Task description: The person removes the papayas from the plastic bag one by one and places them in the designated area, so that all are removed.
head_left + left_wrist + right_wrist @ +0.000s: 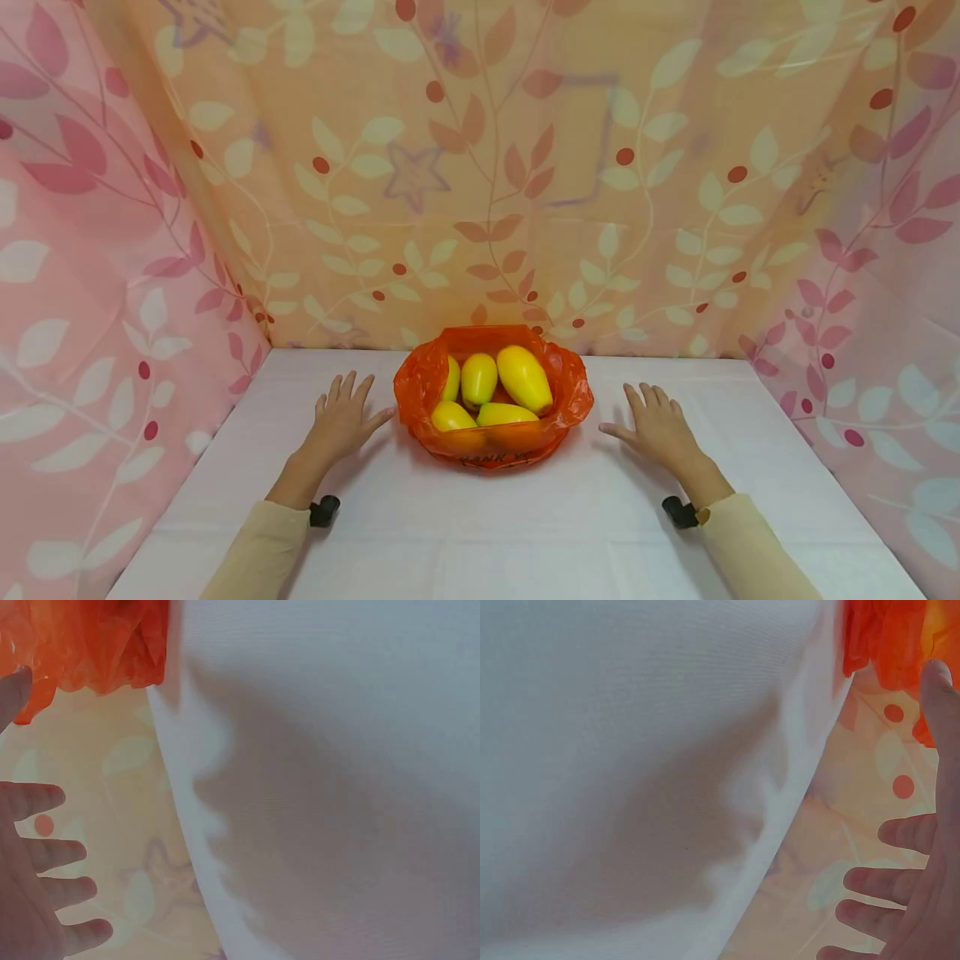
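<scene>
An orange-red plastic bag (491,457) with dark lettering on its front sits at the far middle of the table. Its mouth is spread wide, and several smooth yellow-green fruits that look like mangoes (524,379) lie inside. To the bag's left is my left hand (341,425), held over the table with fingers spread and the thumb pointing at the bag's side. My right hand (658,427) mirrors it on the other side, also spread and holding nothing. Crumpled bag edges (112,645) show beyond the thumb in the left wrist view, and likewise in the right wrist view.
A white cloth covers the table (480,533). Behind it hangs an orange leaf-patterned curtain (495,208), with pink leaf-patterned curtains at the left (97,292) and right (885,333). Each wrist wears a small black camera (325,511).
</scene>
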`<state>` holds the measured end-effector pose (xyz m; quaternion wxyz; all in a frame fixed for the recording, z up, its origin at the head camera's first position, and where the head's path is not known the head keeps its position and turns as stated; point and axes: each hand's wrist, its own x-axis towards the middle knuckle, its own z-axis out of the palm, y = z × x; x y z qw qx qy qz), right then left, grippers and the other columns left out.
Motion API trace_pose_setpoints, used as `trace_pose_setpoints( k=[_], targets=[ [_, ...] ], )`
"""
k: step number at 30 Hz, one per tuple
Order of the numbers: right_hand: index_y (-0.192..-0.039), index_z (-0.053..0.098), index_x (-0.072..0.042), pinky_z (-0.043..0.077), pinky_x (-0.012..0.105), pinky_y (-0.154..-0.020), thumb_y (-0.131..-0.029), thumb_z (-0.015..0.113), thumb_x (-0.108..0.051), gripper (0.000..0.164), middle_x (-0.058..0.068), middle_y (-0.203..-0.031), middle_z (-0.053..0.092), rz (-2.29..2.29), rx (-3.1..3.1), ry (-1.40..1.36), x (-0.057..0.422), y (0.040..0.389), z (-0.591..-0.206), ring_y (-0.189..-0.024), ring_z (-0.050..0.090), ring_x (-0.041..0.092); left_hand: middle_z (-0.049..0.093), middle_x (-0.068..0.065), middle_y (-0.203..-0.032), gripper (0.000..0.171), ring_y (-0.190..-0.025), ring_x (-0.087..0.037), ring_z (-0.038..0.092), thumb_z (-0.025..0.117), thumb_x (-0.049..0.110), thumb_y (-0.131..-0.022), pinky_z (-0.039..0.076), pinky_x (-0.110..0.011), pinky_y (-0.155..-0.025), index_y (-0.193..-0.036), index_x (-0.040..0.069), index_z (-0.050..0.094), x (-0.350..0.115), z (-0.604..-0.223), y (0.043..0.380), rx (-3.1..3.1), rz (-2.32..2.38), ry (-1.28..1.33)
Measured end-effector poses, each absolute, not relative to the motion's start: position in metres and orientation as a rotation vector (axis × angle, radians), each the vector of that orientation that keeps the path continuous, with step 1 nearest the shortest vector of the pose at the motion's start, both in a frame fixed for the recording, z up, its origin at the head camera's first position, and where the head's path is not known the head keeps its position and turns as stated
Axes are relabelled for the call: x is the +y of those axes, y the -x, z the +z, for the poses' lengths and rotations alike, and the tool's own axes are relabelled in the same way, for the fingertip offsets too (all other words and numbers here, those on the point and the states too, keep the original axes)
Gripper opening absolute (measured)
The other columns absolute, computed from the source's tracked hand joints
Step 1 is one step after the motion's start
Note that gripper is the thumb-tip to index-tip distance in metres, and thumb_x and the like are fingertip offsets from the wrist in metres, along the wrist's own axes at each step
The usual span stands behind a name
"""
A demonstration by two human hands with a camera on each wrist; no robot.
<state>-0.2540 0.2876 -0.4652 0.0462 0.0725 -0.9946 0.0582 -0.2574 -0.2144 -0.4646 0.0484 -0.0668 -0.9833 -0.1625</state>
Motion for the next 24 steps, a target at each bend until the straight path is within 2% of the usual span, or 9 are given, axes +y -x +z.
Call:
trace_pose_setpoints(
  k=[17,24],
  targets=[
    [-0.149,0.031,0.002,0.025,0.07,-0.111,-0.085,0.05,-0.073,0.1,0.034,-0.147,0.035,0.265,-3.023,-0.233,0.286,0.263,-0.447,-0.135,0.031,0.053,0.021,-0.034,-0.154,0.079,-0.141,-0.054,0.016,0.05,0.054,-0.096,0.02,-0.076,-0.107,-0.151,0.001,0.029,-0.214,-0.451,0.264,-2.981,-0.627,0.157],
    [-0.15,0.029,0.003,0.028,0.069,-0.11,-0.086,0.049,-0.072,0.1,0.034,-0.148,0.034,0.378,-3.026,-0.226,0.283,0.266,-0.433,-0.135,0.031,0.053,0.014,-0.032,-0.157,0.078,-0.143,-0.052,0.014,0.044,0.053,-0.099,0.017,-0.077,-0.107,-0.154,0.003,0.022,-0.21,-0.444,0.266,-2.982,-0.957,0.174]
  ],
)
